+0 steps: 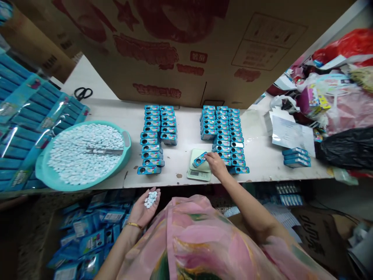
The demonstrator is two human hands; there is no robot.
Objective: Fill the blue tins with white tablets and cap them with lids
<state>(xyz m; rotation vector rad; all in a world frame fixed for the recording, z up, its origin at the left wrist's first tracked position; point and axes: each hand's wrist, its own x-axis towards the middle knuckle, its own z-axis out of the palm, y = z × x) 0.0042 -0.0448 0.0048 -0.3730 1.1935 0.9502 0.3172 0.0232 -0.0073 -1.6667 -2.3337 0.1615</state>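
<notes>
A little blue box in one hand, white bits in the other

A very big brown cardboard box [180,50] with red printing stands at the back. In front of it is a long white table [188,126] with worn spots near its front edge. Shiny blue packs [23,101] are piled up at the far left. More blue packets [91,241] lie in a heap low down, below the table on the left.

Next in size is a round blue-green tub [127,155] on the left part of the table. It is full of small white bits [78,155], and a thin grey strip [105,151] lies on top of them.

Then come the rows of small boxes. The left group [150,147] has two rows. The right group [223,126] has three rows, and a short stack [297,158] sits alone farther right.

A pale scale [201,170] sits between the two groups. The right hand [215,164] reaches over its right side, fingers pinched on one end of a little blue box [199,159]. That box is slanted, just left of the fingertips and right over the scale. I can't tell if it touches the scale.

The left hand [142,210] is lower, in front of the table edge, palm up and not gripping. Black scissors [83,93] lie behind the tub. Last is a handful of white bits [150,200], sitting loose on the left palm and fingers
</notes>
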